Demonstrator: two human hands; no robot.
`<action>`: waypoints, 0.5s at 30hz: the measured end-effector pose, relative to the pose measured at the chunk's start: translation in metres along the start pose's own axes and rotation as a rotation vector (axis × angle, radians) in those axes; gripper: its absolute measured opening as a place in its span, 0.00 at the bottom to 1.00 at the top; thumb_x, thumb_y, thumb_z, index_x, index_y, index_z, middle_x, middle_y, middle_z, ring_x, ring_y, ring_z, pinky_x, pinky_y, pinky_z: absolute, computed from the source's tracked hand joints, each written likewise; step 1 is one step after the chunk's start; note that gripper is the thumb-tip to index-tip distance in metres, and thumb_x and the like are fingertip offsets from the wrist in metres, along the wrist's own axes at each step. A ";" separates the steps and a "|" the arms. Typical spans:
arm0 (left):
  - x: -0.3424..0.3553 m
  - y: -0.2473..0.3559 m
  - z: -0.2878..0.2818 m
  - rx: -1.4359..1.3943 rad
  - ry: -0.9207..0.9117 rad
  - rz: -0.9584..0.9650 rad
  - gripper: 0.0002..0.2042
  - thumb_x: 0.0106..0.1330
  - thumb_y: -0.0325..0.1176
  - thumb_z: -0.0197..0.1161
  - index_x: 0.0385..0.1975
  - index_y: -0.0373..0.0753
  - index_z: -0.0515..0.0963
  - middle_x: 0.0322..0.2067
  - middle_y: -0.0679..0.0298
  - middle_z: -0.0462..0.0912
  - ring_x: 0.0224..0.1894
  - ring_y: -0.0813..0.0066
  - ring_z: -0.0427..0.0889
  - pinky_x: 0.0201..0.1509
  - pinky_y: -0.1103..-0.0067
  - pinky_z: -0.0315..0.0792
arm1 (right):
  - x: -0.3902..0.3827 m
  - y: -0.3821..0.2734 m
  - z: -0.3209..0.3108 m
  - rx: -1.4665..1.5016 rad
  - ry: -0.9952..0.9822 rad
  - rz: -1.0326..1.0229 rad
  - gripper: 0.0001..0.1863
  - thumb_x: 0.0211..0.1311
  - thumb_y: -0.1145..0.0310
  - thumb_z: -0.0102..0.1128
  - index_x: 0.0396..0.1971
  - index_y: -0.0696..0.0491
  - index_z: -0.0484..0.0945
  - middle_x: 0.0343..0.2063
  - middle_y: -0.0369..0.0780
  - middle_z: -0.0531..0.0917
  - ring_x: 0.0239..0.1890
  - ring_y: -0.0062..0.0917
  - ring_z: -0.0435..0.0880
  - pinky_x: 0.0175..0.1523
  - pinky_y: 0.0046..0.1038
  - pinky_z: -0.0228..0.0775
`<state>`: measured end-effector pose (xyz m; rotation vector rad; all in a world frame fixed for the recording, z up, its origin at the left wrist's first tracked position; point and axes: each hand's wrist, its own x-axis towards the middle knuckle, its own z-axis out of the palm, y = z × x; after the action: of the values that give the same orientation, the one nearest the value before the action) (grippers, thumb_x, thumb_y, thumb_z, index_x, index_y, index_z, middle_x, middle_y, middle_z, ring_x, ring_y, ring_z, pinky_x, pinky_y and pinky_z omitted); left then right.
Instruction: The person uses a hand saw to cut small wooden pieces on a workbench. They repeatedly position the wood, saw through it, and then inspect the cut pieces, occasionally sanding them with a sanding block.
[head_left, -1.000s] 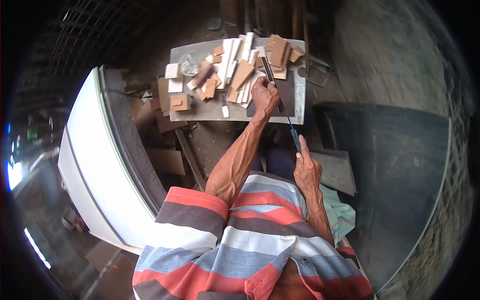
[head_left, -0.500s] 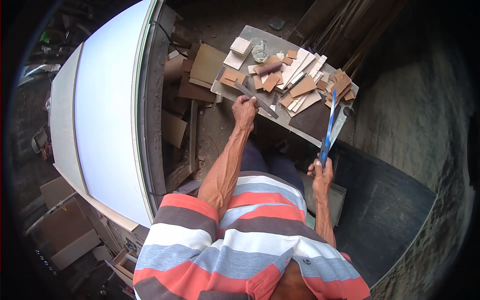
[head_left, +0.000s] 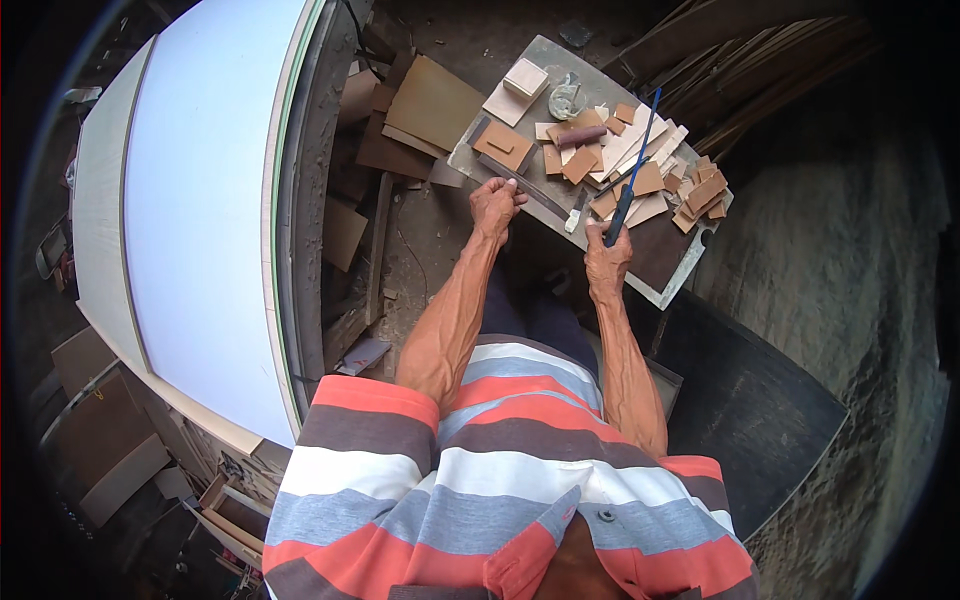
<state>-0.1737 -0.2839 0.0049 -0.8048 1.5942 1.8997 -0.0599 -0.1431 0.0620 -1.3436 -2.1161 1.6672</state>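
At the near edge of a small worktable [head_left: 535,60], my left hand [head_left: 495,205] is closed on a thin dark strip [head_left: 543,203] that lies slantwise along that edge. My right hand [head_left: 607,258] grips the black handle of a long, thin blue-bladed tool [head_left: 641,152], its blade pointing up and away over the loose pieces. Teeth or a cutting edge cannot be made out on the blade. Beyond my left hand lies a brown wooden piece [head_left: 505,143] with a small bar on top.
Several brown and pale wood offcuts [head_left: 650,180] are heaped on the table's right half, with a dark red cylinder [head_left: 582,136] among them. Behind stand a clear container [head_left: 567,97] and a pale block [head_left: 525,78]. A large white panel [head_left: 210,200] rises at left; a dark board [head_left: 750,410] lies right.
My right hand has moved left and a little forward, bringing the blue-bladed tool over the table's front. Its blade now appears edge-on. My left hand stays on the dark strip.
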 end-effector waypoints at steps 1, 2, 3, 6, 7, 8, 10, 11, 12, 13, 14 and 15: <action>0.002 0.001 0.000 0.010 0.005 -0.002 0.05 0.66 0.31 0.61 0.28 0.38 0.76 0.24 0.67 0.80 0.26 0.81 0.82 0.23 0.86 0.68 | 0.002 0.001 0.005 -0.002 0.008 -0.038 0.12 0.58 0.66 0.64 0.30 0.57 0.72 0.25 0.35 0.76 0.27 0.18 0.74 0.32 0.24 0.67; 0.004 0.001 0.000 0.010 0.005 -0.005 0.05 0.66 0.31 0.61 0.28 0.38 0.76 0.24 0.67 0.80 0.26 0.81 0.82 0.23 0.86 0.68 | 0.002 0.003 0.012 -0.004 0.016 -0.076 0.12 0.57 0.66 0.65 0.29 0.57 0.71 0.26 0.36 0.78 0.29 0.19 0.75 0.34 0.25 0.69; 0.007 0.001 -0.001 0.012 0.006 -0.007 0.05 0.66 0.31 0.61 0.28 0.38 0.76 0.24 0.67 0.80 0.25 0.81 0.82 0.23 0.86 0.68 | 0.002 0.001 0.019 -0.005 0.023 -0.113 0.13 0.56 0.66 0.66 0.29 0.57 0.71 0.27 0.37 0.80 0.31 0.20 0.76 0.37 0.25 0.71; 0.012 0.001 -0.002 0.011 -0.001 -0.013 0.05 0.65 0.30 0.61 0.28 0.38 0.76 0.25 0.67 0.80 0.25 0.81 0.82 0.23 0.87 0.69 | 0.009 0.008 0.036 0.033 0.009 -0.079 0.13 0.55 0.68 0.67 0.28 0.57 0.70 0.32 0.42 0.83 0.36 0.26 0.79 0.46 0.29 0.72; 0.014 0.001 -0.003 0.010 -0.005 -0.016 0.05 0.65 0.30 0.61 0.28 0.38 0.76 0.25 0.67 0.80 0.25 0.81 0.81 0.23 0.87 0.69 | 0.010 0.009 0.040 0.009 0.006 -0.081 0.13 0.55 0.69 0.66 0.27 0.57 0.70 0.32 0.42 0.83 0.37 0.28 0.79 0.47 0.30 0.72; 0.015 0.001 -0.003 0.007 -0.008 -0.021 0.05 0.65 0.30 0.61 0.28 0.38 0.76 0.25 0.67 0.80 0.25 0.81 0.81 0.23 0.87 0.69 | 0.011 0.012 0.048 0.063 0.046 -0.093 0.13 0.53 0.69 0.67 0.28 0.58 0.71 0.31 0.42 0.81 0.35 0.29 0.78 0.46 0.32 0.71; 0.017 0.001 -0.005 -0.001 -0.011 -0.027 0.06 0.65 0.30 0.61 0.28 0.37 0.76 0.25 0.66 0.81 0.25 0.81 0.81 0.23 0.86 0.69 | 0.014 0.013 0.053 -0.095 0.056 -0.062 0.13 0.52 0.68 0.67 0.28 0.58 0.71 0.29 0.41 0.79 0.33 0.28 0.77 0.43 0.32 0.70; 0.019 0.002 -0.006 0.009 -0.015 -0.024 0.05 0.65 0.31 0.61 0.28 0.39 0.76 0.24 0.67 0.81 0.25 0.82 0.81 0.23 0.87 0.69 | 0.015 0.013 0.055 -0.174 0.061 -0.047 0.13 0.52 0.68 0.68 0.28 0.58 0.72 0.27 0.41 0.78 0.32 0.27 0.77 0.42 0.32 0.69; 0.020 0.002 -0.006 0.021 -0.022 -0.023 0.05 0.66 0.31 0.61 0.28 0.40 0.76 0.24 0.68 0.81 0.25 0.82 0.81 0.24 0.87 0.69 | 0.016 0.015 0.058 -0.155 0.075 -0.046 0.13 0.51 0.68 0.68 0.28 0.58 0.72 0.26 0.40 0.77 0.31 0.27 0.76 0.40 0.32 0.69; 0.020 0.003 -0.007 0.033 -0.030 -0.021 0.05 0.66 0.31 0.61 0.28 0.41 0.76 0.24 0.69 0.81 0.25 0.83 0.81 0.24 0.88 0.70 | 0.017 0.018 0.061 -0.136 0.089 -0.046 0.14 0.50 0.68 0.68 0.28 0.58 0.72 0.25 0.39 0.76 0.30 0.26 0.75 0.39 0.31 0.68; 0.021 0.003 -0.007 0.051 -0.032 -0.017 0.05 0.66 0.31 0.61 0.28 0.40 0.76 0.24 0.69 0.81 0.25 0.83 0.81 0.24 0.87 0.69 | 0.018 0.020 0.063 -0.117 0.102 -0.046 0.14 0.50 0.67 0.69 0.28 0.58 0.73 0.24 0.39 0.74 0.29 0.26 0.74 0.37 0.31 0.67; 0.020 0.005 -0.008 0.069 -0.034 -0.011 0.05 0.66 0.31 0.61 0.28 0.40 0.76 0.24 0.68 0.81 0.25 0.83 0.81 0.24 0.87 0.69 | 0.019 0.022 0.065 -0.100 0.096 -0.036 0.14 0.50 0.68 0.69 0.28 0.58 0.73 0.24 0.38 0.74 0.28 0.25 0.73 0.36 0.31 0.67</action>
<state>-0.1905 -0.2919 -0.0077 -0.7464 1.6226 1.8306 -0.0969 -0.1763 0.0118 -1.3749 -2.1812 1.4700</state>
